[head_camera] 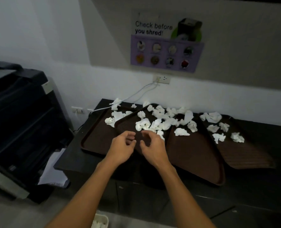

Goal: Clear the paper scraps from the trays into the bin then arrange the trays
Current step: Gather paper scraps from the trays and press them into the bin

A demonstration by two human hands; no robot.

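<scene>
Centre frame: left hand (121, 145) and right hand (153, 145) half-curled, empty. Four trays (194, 150); roughly thirty paper scraps (142, 125).

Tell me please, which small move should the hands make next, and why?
Probably reach both hands slightly forward and gather the nearest clump of paper scraps. The left hand and the right hand hover empty, fingers loosely curled, over a bare part of the brown tray, and that clump lies just beyond the fingertips.

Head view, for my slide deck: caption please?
Left hand and right hand hover over brown trays strewn with paper scraps.
</scene>
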